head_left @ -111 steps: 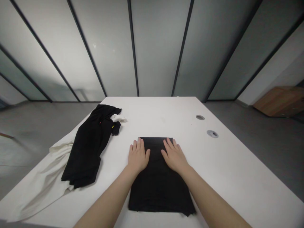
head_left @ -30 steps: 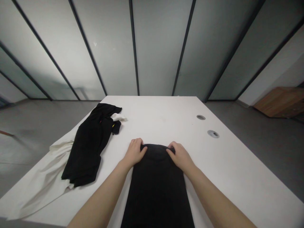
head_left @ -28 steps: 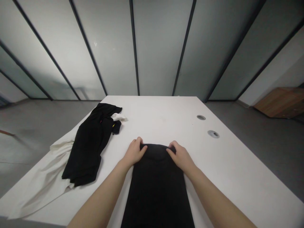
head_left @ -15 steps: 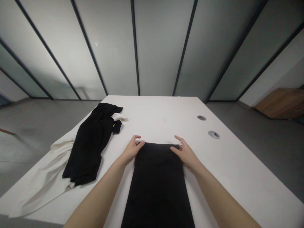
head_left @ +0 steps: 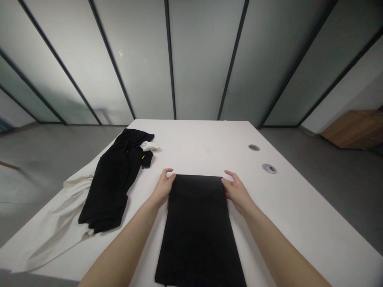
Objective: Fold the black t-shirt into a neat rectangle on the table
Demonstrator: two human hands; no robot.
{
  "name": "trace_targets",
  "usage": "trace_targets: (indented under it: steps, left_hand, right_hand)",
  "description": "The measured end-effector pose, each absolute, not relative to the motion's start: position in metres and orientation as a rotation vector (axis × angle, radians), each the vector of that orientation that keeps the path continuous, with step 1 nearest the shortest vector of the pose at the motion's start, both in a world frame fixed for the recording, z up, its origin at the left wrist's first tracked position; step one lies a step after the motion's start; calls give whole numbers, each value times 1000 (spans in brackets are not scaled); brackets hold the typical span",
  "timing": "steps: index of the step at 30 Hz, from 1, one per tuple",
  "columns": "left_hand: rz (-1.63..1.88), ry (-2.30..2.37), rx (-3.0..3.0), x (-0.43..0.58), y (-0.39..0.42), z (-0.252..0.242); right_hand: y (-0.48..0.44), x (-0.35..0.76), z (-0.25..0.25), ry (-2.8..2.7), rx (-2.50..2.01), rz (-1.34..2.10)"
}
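A black garment (head_left: 198, 227), folded into a long flat panel, lies on the white table in front of me; its exact kind does not show. My left hand (head_left: 164, 186) pinches the far left corner, thumb on top and other fingers curled at the edge. At the far right corner, my right hand (head_left: 236, 189) has its thumb on the cloth and its index finger stretched beyond it. The far edge runs straight between both hands. Near the bottom of the view, the garment's near edge shows.
Left on the table (head_left: 203, 143) lies a heap of black clothing (head_left: 110, 183) over a white cloth (head_left: 56, 227) that hangs towards the left edge. Two round cable grommets (head_left: 269, 169) sit on the right. Frosted glass panels (head_left: 197, 59) stand behind.
The folded black garment has shifted slightly away from me, bringing its near edge into view. My left hand moved a little left; my right thumb shifted outward to the corner.
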State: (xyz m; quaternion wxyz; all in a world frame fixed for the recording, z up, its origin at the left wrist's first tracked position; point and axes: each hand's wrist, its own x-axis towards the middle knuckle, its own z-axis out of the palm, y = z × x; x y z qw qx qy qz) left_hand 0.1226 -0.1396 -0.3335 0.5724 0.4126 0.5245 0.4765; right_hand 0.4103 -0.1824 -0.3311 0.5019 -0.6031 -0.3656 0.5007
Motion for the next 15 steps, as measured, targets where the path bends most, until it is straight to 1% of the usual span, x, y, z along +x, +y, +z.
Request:
trace_targets:
  steps: [4, 10, 15]
  left_hand:
    - [1026, 1254, 893, 116, -140, -329]
    - [806, 1174, 968, 106, -144, -313]
    - [775, 1152, 968, 105, -144, -310]
  right_hand:
    - [-183, 415, -331, -833, -1493, 1281]
    - [-186, 436, -329, -922, -1460, 1675]
    - [-184, 439, -330, -934, -1357, 1741]
